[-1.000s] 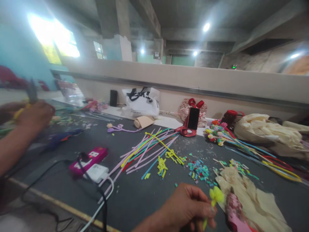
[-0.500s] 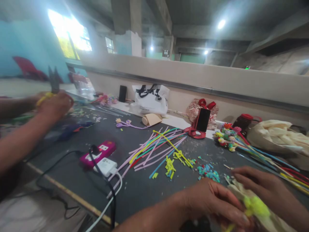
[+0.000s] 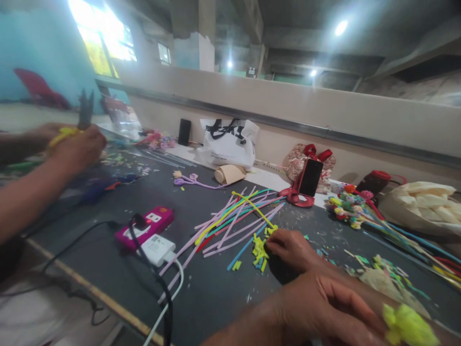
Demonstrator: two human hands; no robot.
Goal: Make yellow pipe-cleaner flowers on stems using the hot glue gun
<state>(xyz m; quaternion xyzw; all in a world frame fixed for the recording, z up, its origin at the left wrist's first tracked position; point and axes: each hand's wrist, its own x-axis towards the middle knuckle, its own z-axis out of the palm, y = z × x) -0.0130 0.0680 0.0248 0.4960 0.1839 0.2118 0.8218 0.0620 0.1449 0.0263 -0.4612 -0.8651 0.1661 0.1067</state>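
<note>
My left hand is low at the front, fingers closed around a fuzzy yellow pipe-cleaner piece that sticks out to the right. My right hand reaches across above it. Its fingertips pinch at a small heap of cut yellow pieces on the dark table. A fan of long coloured pipe cleaners lies just behind that heap.
A co-worker's hand at the left holds yellow-handled pliers. A pink power strip with a white charger and cables lies front left. Behind are a phone on a red stand, a white bag, finished flowers and a cream bag.
My right hand came in from the right and moved left to the yellow pieces. My left hand kept the fuzzy yellow piece. The view shifted slightly.
</note>
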